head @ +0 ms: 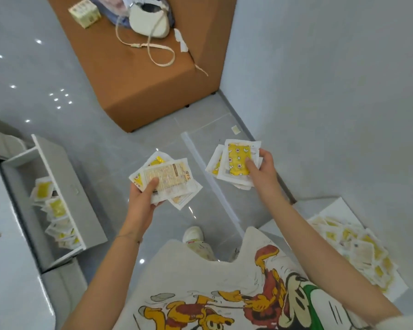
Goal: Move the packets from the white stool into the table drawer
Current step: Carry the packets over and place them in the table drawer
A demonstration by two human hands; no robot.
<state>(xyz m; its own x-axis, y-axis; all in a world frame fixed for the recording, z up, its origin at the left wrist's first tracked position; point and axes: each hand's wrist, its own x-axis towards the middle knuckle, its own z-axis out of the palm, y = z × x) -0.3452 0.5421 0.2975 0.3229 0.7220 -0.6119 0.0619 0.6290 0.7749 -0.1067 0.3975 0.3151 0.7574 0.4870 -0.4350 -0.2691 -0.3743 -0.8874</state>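
Note:
My left hand (142,197) grips a fanned stack of white and yellow packets (169,179) in mid-air above the floor. My right hand (264,171) holds a second stack of packets (234,163), thumb on the top yellow one. At the lower right, the white stool (339,207) carries a heap of several more packets (358,248). At the left, the white table drawer (65,186) stands pulled out, with several packets (55,210) lying inside. Both hands are between the stool and the drawer.
A brown upholstered bench (153,86) stands ahead, carrying a cream bag (150,22) with a long strap and a small box (84,11). A white wall (332,91) runs along the right. My shoe (193,233) is on the grey tiled floor. The white tabletop (7,270) is at lower left.

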